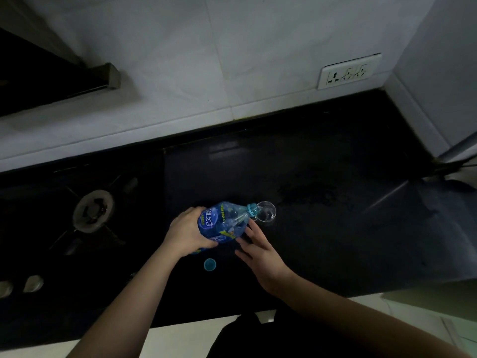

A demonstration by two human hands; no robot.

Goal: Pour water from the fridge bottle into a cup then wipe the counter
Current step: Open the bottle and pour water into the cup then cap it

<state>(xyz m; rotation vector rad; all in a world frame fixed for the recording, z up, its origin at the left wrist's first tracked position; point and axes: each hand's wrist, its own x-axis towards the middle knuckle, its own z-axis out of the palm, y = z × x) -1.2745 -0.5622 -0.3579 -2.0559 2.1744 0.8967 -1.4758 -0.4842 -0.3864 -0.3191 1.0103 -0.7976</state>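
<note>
Just right of the left grip (189, 229): bottle (223, 222) tipped nearly flat, mouth at the rim of the cup (267, 213), so water can run straight in without splashing the counter (335, 241). Left fingers and thumb curled round the bottle's fat lower body, wrist bent, forearm coming up from the near edge; carries the weight and sets the tilt. Right grip (259, 248) spread, fingers straight, tips touching the bottle's near side below the shoulder; steadies rather than clasps. Cannot tell whether water is flowing. Cup upright on the counter, just beyond the right fingertips, held by neither grip, so a nudge from the neck could shift it. Cap (209, 264) lying near, between the two wrists, out of the pour's way. Wet-looking patch (307, 195) beyond the cup, likely the wiping job left. Burner (93, 211) well left of the left grip.
</note>
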